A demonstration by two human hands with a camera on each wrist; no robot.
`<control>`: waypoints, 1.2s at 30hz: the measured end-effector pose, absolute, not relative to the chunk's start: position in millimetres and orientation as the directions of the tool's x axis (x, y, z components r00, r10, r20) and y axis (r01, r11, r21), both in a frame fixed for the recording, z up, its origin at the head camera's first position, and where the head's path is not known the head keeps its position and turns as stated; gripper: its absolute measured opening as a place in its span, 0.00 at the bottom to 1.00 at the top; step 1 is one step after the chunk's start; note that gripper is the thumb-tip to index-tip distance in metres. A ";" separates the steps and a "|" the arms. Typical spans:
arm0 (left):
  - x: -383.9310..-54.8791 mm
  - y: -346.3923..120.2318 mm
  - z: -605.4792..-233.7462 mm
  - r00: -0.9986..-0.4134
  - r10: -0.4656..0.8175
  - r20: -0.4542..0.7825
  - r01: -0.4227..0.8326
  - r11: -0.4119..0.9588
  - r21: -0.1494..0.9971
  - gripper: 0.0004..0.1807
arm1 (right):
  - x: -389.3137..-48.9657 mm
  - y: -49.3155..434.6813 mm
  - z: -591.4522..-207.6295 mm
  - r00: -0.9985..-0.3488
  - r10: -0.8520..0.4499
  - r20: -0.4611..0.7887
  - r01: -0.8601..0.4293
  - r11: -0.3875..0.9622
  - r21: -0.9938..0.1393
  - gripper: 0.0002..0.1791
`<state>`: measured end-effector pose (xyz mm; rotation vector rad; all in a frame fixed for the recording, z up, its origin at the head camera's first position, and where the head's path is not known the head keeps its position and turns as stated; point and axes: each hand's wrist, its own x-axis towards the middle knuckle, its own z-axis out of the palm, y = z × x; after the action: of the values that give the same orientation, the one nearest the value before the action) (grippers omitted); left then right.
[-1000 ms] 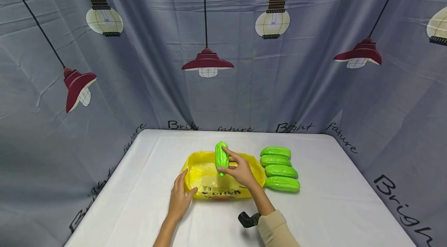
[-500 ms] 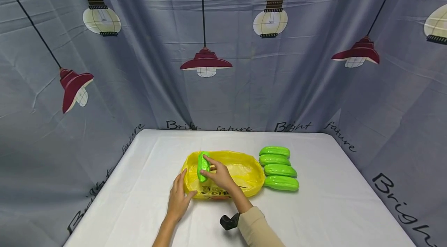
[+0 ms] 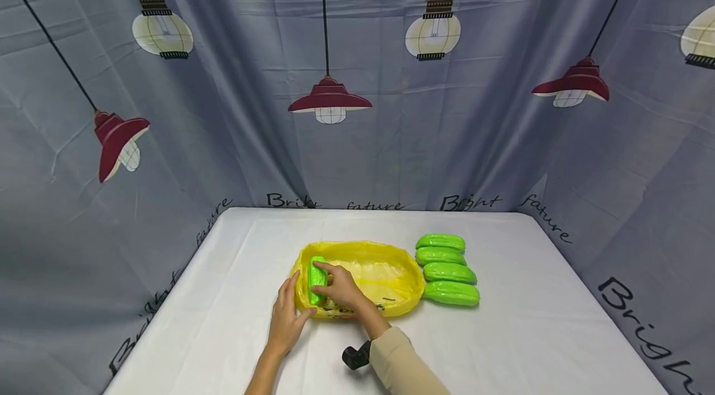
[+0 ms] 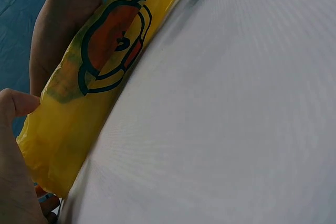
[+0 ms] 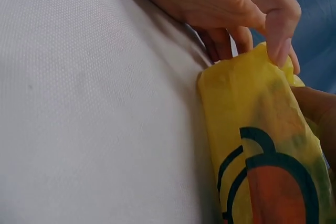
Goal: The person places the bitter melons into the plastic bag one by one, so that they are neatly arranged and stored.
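My left hand (image 3: 286, 320) grips the left end of a yellow plastic bag (image 3: 363, 247), spread into a wide oval tub shape on the table. Its thumb presses the near rim and the fingers reach round the end, as the right wrist view shows on the bag (image 5: 231, 98). Inside, at that same end, my right hand (image 3: 342, 289) pinches a bright green cucumber (image 3: 315, 278), thumb at its near part and a finger at its far part. The cucumber's underside is hidden. Several like green cucumbers (image 3: 450, 293) lie stacked in a row right of the bag.
A white cloth covers the table (image 3: 514, 345). A black device (image 3: 356, 356) juts from the right wrist beside the beige sleeve (image 3: 404, 361). Grey-blue curtains (image 3: 385, 159) printed with lamps hang behind and at both sides.
My right hand has carried the green cucumber left and lowered it from above the bag's middle into its left end. The left hand has stayed in place.
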<state>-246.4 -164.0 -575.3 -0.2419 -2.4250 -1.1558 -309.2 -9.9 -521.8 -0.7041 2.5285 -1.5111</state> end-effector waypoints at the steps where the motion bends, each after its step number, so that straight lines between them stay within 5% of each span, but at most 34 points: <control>1: -246.6 -164.3 -575.1 -0.889 -0.030 0.458 0.336 0.637 0.694 0.45 | -308.7 -11.1 -522.2 -0.887 -0.440 0.136 -0.329 0.399 -0.856 0.32; 20: -246.7 -165.2 -570.8 -0.895 -0.031 0.444 0.330 0.625 0.707 0.44 | -308.9 -26.5 -523.2 -0.888 -0.444 0.119 -0.339 0.459 -0.821 0.33; 36: -245.6 -165.2 -573.7 -0.906 -0.023 0.422 0.315 0.629 0.711 0.45 | -303.1 8.4 -511.1 -0.844 -0.501 0.193 -0.419 0.389 -0.821 0.32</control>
<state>-245.6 -165.2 -573.7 -0.2312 -2.4602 -1.1820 -303.1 8.4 -511.1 -0.8454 2.5454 -1.4644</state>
